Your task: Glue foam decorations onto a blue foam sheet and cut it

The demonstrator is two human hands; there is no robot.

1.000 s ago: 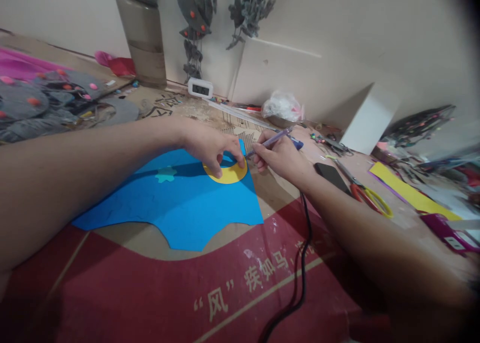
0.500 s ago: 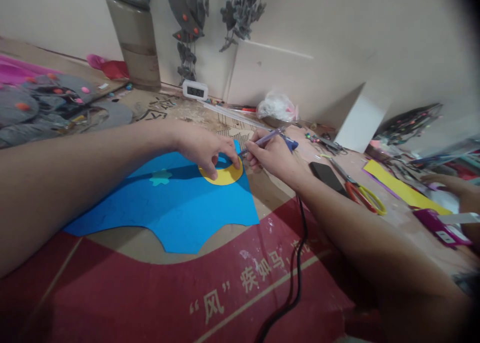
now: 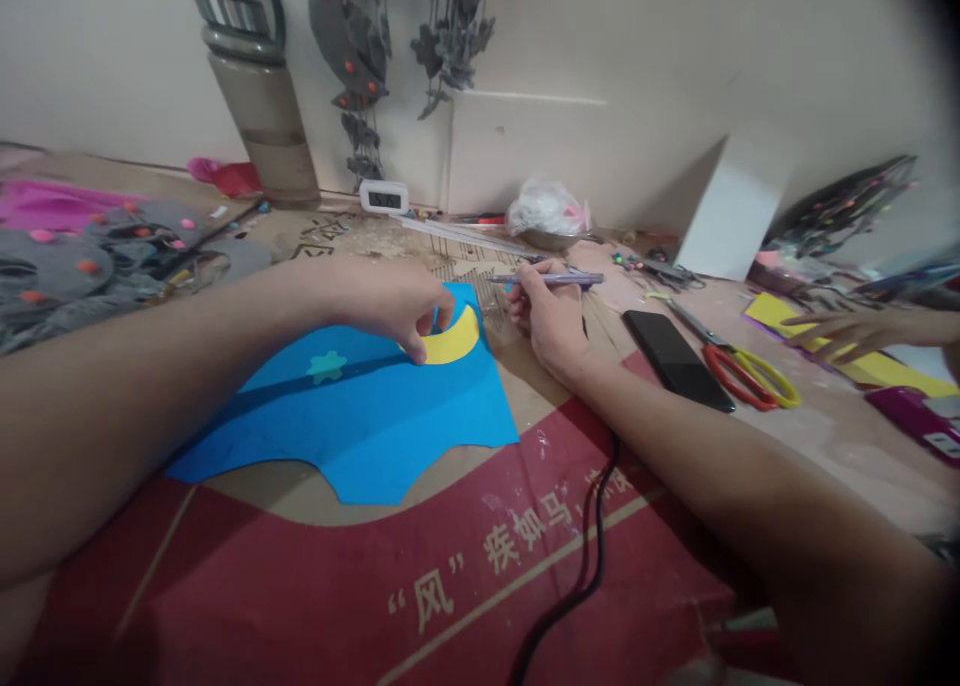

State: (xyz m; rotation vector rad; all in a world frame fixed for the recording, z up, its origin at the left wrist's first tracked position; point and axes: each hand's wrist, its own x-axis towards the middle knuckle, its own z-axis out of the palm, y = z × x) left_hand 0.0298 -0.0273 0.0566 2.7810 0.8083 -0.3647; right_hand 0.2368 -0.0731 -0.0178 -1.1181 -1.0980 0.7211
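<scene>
A yellow crescent cutout (image 3: 457,342) lies over a blue foam-like sheet (image 3: 375,416) with wavy cut edges. The thumb and curled fingers of my left hand (image 3: 397,306) grip the left part of the crescent, and its far end there is hidden. My right hand (image 3: 551,316), just right of the sheet, holds a slim, clear purplish pen (image 3: 562,279) almost level, its tip raised off the blue sheet and pointing left. A small teal flower cutout (image 3: 326,367) sits on the sheet, left of the crescent.
Red printed cardboard (image 3: 300,586) covers the near table, crossed by a black cable (image 3: 600,546). To the right lie a phone (image 3: 675,359), scissors (image 3: 750,371), yellow strips (image 3: 870,369) and another person's hand (image 3: 862,331). A bottle (image 3: 270,131) and small clock (image 3: 384,198) stand behind.
My right hand has drawn the pen away from the crescent's right tip and tilted it level. My left fingers have shifted left off that tip. The other person's hand has reached over the yellow strips.
</scene>
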